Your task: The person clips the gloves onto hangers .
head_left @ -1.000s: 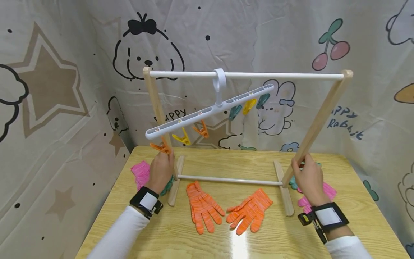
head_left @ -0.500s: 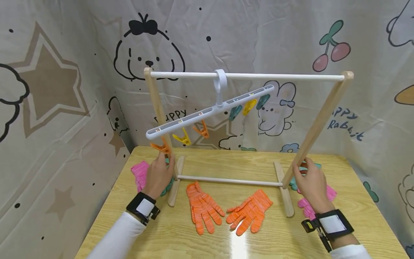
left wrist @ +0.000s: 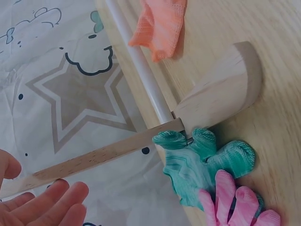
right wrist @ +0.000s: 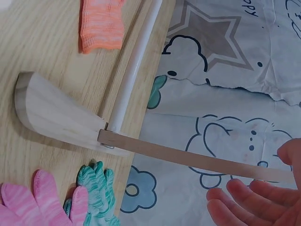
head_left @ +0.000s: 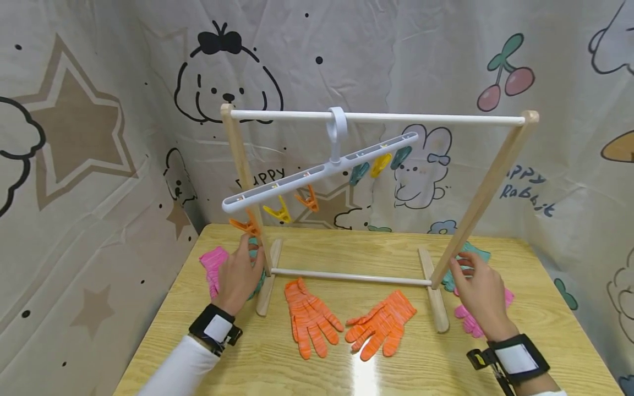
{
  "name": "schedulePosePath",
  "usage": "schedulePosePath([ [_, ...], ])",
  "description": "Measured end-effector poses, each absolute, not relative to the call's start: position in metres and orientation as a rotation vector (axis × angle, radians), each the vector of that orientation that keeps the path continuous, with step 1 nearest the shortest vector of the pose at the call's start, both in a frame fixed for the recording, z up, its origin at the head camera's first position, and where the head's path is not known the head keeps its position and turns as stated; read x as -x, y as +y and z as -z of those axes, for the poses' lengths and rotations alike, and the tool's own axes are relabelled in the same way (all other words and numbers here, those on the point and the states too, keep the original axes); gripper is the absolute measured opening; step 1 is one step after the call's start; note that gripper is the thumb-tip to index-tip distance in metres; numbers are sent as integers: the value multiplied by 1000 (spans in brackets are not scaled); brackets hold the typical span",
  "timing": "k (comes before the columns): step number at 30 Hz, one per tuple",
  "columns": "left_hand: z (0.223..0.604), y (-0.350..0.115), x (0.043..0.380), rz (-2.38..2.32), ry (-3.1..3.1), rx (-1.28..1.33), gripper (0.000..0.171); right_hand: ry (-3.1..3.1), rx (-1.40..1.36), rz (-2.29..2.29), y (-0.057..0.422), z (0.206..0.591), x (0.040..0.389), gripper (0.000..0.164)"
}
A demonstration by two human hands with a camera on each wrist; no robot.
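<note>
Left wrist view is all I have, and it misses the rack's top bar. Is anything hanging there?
Observer: Yes, a hanger is hooked over the top bar.
Operator: I only get a bit of orange at my upper edge. How many orange gloves are there?
Observer: Two, lying side by side.
Operator: And the right hand?
Observer: At the right post, which runs between its thumb and fingers; I can't tell whether they touch it.
</note>
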State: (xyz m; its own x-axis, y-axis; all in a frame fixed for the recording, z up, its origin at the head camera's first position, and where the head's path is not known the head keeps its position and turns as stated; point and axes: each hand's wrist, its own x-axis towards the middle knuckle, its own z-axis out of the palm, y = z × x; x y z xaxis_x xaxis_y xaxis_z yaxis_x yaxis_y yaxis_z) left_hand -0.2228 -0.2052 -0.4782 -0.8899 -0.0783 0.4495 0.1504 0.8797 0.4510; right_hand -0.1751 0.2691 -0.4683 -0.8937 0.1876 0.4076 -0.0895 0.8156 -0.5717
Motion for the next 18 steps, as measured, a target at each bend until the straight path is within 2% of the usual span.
schedulePosePath([
  [4,479,-205,220,684,-2585,50,37,-2543,56,-811,267,466,170,32],
  [18,478,-205,211,708,-2565,49,37,-2575,59,-743,258,465,158,33],
])
